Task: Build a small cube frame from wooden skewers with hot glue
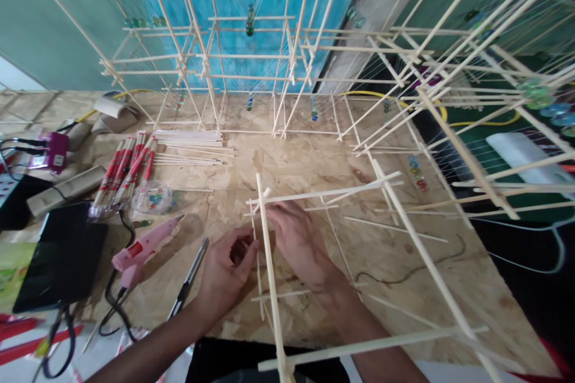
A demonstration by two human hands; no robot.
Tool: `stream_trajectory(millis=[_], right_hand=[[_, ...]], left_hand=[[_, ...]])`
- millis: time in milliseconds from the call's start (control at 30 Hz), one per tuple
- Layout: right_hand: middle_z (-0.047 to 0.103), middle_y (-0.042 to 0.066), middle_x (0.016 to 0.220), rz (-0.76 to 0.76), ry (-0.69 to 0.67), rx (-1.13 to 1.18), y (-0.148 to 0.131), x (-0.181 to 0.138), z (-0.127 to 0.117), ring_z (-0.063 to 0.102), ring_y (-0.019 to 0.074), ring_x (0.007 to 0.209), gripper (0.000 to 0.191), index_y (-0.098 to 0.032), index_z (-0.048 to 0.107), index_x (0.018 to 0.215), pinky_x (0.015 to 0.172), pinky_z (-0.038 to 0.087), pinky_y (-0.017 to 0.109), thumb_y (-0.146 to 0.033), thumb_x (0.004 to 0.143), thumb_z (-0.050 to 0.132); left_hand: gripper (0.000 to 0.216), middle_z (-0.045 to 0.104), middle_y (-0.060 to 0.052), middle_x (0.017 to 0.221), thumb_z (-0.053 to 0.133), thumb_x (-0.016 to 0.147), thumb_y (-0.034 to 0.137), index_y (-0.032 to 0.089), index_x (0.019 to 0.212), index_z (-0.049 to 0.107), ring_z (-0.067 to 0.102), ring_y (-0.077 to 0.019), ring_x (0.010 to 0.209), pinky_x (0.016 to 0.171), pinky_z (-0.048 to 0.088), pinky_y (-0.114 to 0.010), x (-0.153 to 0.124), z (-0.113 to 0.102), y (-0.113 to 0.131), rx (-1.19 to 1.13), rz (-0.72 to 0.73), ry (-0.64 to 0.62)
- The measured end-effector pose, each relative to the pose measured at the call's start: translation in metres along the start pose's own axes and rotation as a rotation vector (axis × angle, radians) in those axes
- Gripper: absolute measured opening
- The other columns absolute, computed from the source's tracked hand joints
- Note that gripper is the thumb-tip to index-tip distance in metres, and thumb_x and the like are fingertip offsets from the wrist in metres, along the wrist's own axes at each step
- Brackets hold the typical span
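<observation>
A frame of pale wooden sticks point(269, 263) stands in front of me, with both hands inside or beside it. My left hand point(227, 269) is curled at the frame's left side, thumb and forefinger closed at a thin upright stick point(259, 287). Reaching through the frame, my right hand point(299, 242) has its fingers bent together at the far left corner, where several sticks cross. Its fingertips are partly hidden by the near stick. A pink glue gun point(146, 248) lies left of my hands, and a utility knife point(191, 275) is beside my left forearm.
Tall stick structures with strings and glass marbles point(250, 21) rise at the back and right. Bundles of red-wrapped sticks point(123, 170), loose sticks point(193, 158), a round clear container point(153, 196) and a black tablet-like device point(60, 257) lie left. Cables cross the board point(314, 161).
</observation>
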State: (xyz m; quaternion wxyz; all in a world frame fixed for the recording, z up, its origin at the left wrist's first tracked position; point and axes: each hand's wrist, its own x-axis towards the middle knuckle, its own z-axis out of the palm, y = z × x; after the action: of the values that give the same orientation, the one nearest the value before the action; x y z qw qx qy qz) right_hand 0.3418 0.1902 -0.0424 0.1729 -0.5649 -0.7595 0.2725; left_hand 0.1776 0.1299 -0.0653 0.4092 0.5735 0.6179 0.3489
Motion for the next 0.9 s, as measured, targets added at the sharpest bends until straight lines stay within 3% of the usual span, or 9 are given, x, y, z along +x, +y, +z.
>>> stream_trajectory(millis=[500, 900], right_hand=[[0.076, 0.006, 0.118, 0.022, -0.021, -0.006, -0.0033, 0.0001, -0.0015, 0.068, 0.0231, 0.111, 0.048, -0.031, 0.076, 0.124, 0.093, 0.052, 0.034, -0.002, 0.095, 0.051], [0.076, 0.005, 0.114, -0.009, 0.009, -0.013, -0.0021, -0.0003, 0.0001, 0.068, 0.0206, 0.102, 0.049, -0.031, 0.076, 0.121, 0.089, 0.052, 0.03, 0.0, 0.092, 0.05]], left_hand=[[0.021, 0.07, -0.001, 0.083, 0.062, 0.098, 0.035, 0.019, 0.108, 0.071, 0.063, -0.0129, 0.066, 0.061, 0.05, -0.023, -0.0011, 0.0003, -0.0064, 0.033, 0.053, -0.001], [0.027, 0.069, -0.002, 0.088, 0.063, 0.097, 0.034, 0.019, 0.118, 0.07, 0.062, -0.013, 0.068, 0.064, 0.049, -0.024, -0.0018, -0.0002, -0.0047, 0.015, 0.026, 0.001]])
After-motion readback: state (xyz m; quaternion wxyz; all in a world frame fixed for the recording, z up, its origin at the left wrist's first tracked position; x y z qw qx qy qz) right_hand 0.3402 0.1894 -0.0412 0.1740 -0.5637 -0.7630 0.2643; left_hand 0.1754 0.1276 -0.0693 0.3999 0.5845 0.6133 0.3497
